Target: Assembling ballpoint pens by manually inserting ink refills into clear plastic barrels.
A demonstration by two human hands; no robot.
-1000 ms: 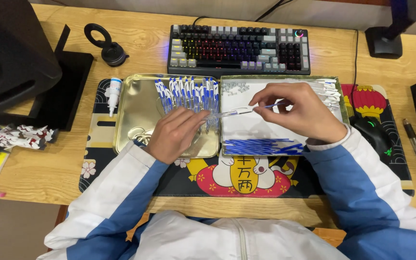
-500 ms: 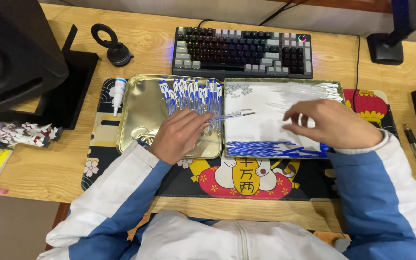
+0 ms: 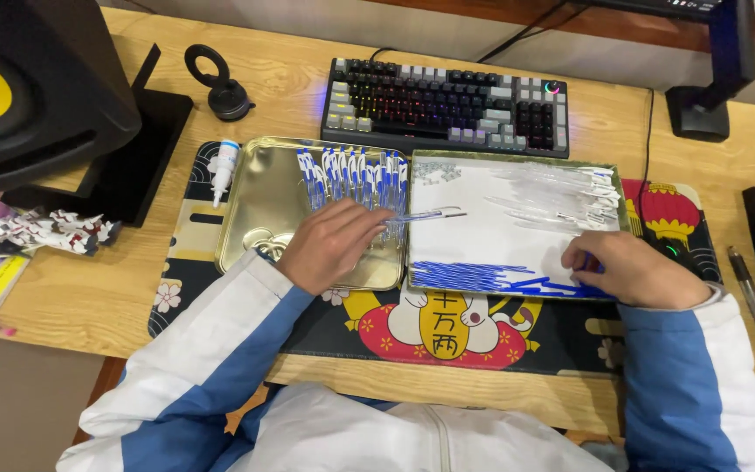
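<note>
My left hand (image 3: 329,245) rests over the gold metal tray (image 3: 259,210) and holds a clear pen barrel (image 3: 425,215) whose tip points right over the white-lined tray (image 3: 482,227). A row of finished blue-and-white pens (image 3: 351,175) lies at the back of the gold tray. My right hand (image 3: 631,271) is at the front right corner of the white tray, fingers pinched on the row of thin blue pen parts (image 3: 474,278). A pile of clear barrels (image 3: 561,197) lies at the back right, and small metal bits (image 3: 437,172) at the back left.
Both trays sit on a patterned desk mat (image 3: 447,336). Behind them is a backlit keyboard (image 3: 447,105). A small white bottle (image 3: 223,166) lies left of the gold tray, a black speaker (image 3: 37,87) stands far left, and loose pens (image 3: 749,293) lie far right.
My right hand left the barrel near the middle and moved down and right to the blue parts at the tray's front corner. My left hand stayed, still holding the barrel.
</note>
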